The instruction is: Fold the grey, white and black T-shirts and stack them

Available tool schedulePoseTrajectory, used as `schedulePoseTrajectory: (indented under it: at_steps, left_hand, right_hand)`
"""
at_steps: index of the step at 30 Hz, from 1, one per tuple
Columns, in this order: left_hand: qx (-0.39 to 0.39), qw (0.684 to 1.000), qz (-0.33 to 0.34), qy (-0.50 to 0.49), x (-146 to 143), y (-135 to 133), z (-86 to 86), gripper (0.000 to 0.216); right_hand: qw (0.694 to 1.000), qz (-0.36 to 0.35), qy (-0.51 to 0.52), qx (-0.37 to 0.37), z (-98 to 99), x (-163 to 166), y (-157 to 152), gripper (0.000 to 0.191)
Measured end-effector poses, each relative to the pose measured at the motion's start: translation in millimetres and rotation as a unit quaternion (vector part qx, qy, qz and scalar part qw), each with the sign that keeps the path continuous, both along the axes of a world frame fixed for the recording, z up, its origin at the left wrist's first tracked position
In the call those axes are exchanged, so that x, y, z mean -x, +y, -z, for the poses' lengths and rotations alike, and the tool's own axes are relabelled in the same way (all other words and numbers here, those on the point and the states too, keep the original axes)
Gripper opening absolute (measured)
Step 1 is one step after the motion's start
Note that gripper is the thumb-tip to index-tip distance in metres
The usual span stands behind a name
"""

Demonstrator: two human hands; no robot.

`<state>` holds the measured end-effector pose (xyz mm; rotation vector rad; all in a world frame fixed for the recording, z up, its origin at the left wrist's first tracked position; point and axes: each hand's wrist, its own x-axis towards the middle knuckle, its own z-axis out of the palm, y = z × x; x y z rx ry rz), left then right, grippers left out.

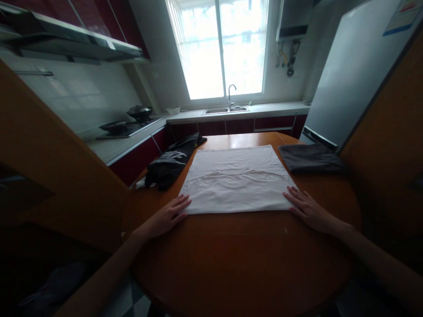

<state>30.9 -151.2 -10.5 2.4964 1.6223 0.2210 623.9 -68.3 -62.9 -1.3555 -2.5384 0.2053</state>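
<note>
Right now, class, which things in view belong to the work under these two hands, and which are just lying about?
In the work:
- flat white fabric piece
- left hand and right hand, touching its near corners
- rounded orange-brown wooden table beneath

Lying about, apparently, as neither hand touches them:
- crumpled black garment with pale lettering
- flat dark-grey cloth
- dark lidded pot

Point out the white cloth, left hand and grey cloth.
White cloth (238,182), head view: middle of its surface.
Left hand (166,216), head view: back of the hand.
Grey cloth (311,159), head view: its upper face.
</note>
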Motion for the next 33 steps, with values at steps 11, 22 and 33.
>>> schedulePoseTrajectory:
  at_steps: [11,22,33]
  left_hand:
    - [-0.122,0.990,0.059,0.032,20,-4,-6.0,0.036]
    - [-0.135,0.985,0.033,0.107,6,-15,-12.9,0.043]
    - [-0.138,0.989,0.013,0.043,7,-15,-8.8,0.026]
  right_hand:
    - [0.983,-0.091,-0.018,-0.159,-15.6,-15,-2,0.032]
    - [0.965,-0.082,-0.094,-0.233,-34.6,-2,-20,0.034]
    - [0.976,-0.045,-0.060,-0.204,-38.9,-2,-22,0.029]
